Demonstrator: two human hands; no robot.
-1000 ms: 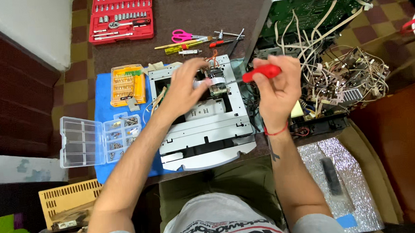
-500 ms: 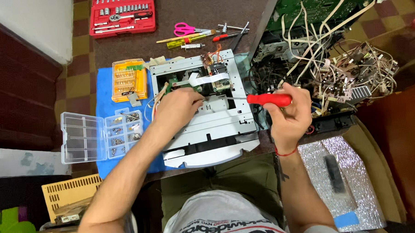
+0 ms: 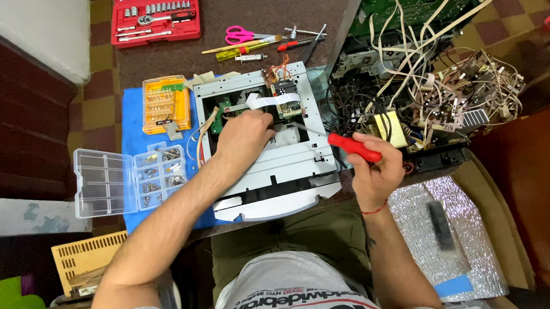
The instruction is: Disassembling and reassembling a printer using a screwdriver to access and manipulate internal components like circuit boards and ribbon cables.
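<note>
A grey metal chassis (image 3: 288, 172) with a small circuit board and a white ribbon cable (image 3: 273, 101) lies on a blue mat (image 3: 134, 123). My left hand (image 3: 244, 134) rests inside the chassis, fingertips at the ribbon cable near a green board. My right hand (image 3: 373, 172) grips a red-handled screwdriver (image 3: 354, 147); its shaft points left toward the middle of the chassis, tip just above the metal.
An open clear parts box (image 3: 126, 178) and an orange bit case (image 3: 165, 103) sit left of the chassis. A red socket set (image 3: 155, 17), pink scissors (image 3: 240, 35) and hand tools lie behind. A tangle of wires and boards (image 3: 431, 88) fills the right; foil padding (image 3: 439, 228) lies near right.
My right hand has drawn back toward me and to the right with the screwdriver. My left hand has shifted lower inside the chassis, uncovering the small board at the back.
</note>
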